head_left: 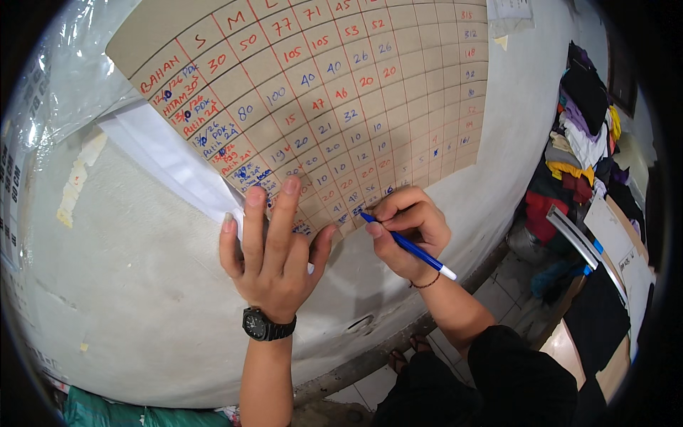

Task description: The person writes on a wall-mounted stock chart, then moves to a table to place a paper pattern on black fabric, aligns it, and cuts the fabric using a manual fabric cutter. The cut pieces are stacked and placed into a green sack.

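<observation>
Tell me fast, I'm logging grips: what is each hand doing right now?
Left hand: open, fingers spread flat against the brown paper chart on the wall.
Right hand: closed on a blue pen, tip at the chart.

Inspector A: The brown chart (pixel 356 92) runs off the upper edge, so its top rows are cut. Its lower left corner sits hidden beneath the left hand (pixel 274 249).

Inspector B: Agreed. The right hand (pixel 409 231) covers the bottom cells, and the pen (pixel 407 245) shows only partly, its middle buried in the grip.

Inspector A: The white sheet (pixel 167 153) disappears under the chart and those fingers (pixel 254 220).

Inspector B: The clothing pile (pixel 583 135) is warped near the rim; single garments cannot be told apart. The plastic wrap (pixel 64 78) fades into the dark border.
</observation>
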Available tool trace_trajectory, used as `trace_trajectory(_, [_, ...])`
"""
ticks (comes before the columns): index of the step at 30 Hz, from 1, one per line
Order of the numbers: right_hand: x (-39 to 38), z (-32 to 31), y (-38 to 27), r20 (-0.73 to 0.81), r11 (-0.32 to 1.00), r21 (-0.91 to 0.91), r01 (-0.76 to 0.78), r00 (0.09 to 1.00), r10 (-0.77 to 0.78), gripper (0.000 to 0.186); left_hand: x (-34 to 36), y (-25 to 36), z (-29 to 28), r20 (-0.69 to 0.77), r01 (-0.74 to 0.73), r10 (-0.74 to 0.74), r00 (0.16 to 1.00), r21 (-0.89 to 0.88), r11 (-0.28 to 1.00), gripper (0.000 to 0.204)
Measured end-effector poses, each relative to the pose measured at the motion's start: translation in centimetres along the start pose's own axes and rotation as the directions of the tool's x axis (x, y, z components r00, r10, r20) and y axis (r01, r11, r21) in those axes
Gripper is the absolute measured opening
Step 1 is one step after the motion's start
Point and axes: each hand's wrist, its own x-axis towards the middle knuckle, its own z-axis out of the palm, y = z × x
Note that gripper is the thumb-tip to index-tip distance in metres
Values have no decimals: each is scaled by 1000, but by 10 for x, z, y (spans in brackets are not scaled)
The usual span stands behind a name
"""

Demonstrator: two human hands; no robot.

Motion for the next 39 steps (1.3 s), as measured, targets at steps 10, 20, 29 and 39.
trace_trajectory(10, [8, 4, 0, 31, 997, -64, 36, 999, -34, 25, 0, -7, 6, -18, -52, 52, 998, -5, 999, 46])
trace_trajectory(20, [-2, 1, -11, -10, 976, 187, -116, 993, 120, 26, 4, -9, 0, -6, -55, 55, 998, -11, 998, 43])
trace_trajectory(29, [-62, -39, -104, 119, 859, 208, -468, 884, 453, 19, 9, -9, -16, 18, -22, 23, 1000, -45, 999, 39])
trace_trajectory(39, [-106, -111, -164, 143, 703, 85, -706, 707, 693, 14, -2, -13, -15, 3, -41, 45, 999, -366, 930, 50])
